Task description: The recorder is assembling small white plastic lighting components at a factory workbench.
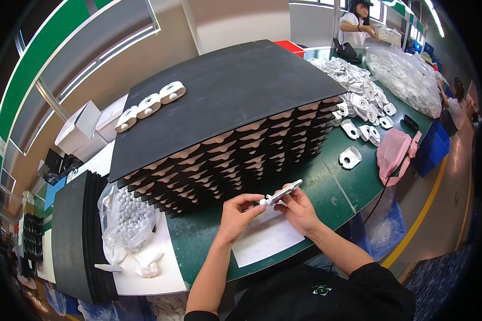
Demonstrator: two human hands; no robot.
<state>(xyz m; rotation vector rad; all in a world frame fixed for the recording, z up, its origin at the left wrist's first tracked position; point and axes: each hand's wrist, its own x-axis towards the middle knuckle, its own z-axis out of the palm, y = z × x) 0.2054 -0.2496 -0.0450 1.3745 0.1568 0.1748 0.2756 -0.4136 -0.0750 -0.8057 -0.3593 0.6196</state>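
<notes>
Over the green table, my right hand [301,211] grips a white plastic part [284,192], turned edge-on. My left hand [240,215] pinches a small white ball [263,202] against the near left end of that part. A white paper sheet [268,241] lies under both hands. Just beyond stands a tall stack of black sheets [235,91], with pale rounded parts showing between the layers. On its top, at the left, three white parts [149,105] with small balls sit in a row. To the left is a clear plastic bag of white balls [128,214].
Loose white plastic parts [359,91] are piled at the far right, near a big clear bag of parts [404,77]. A pink bag [395,155] rests at the table's right edge. More black sheets [77,235] stand at the left. A co-worker [356,24] holds a container at the back.
</notes>
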